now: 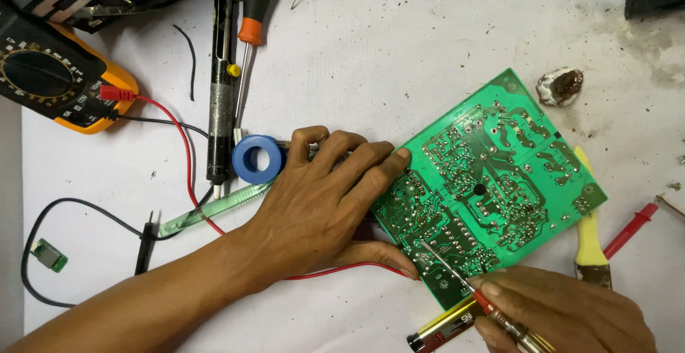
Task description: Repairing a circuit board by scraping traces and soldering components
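The green circuit board [492, 182] is lying solder-side up, tilted diagonally, between my hands. My left hand [321, 196] is pressing spread fingers on its near-left edge; my right hand [564, 317] is pinching a probe [457, 271], tip touching the lower corner.

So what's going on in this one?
A person works on a green printed circuit board lying solder side up on a white table. The left hand presses flat on the board's near-left edge. The right hand holds a red-handled metal probe, its tip touching the solder joints. A yellow multimeter, a blue solder reel and a black-and-gold battery lie nearby.
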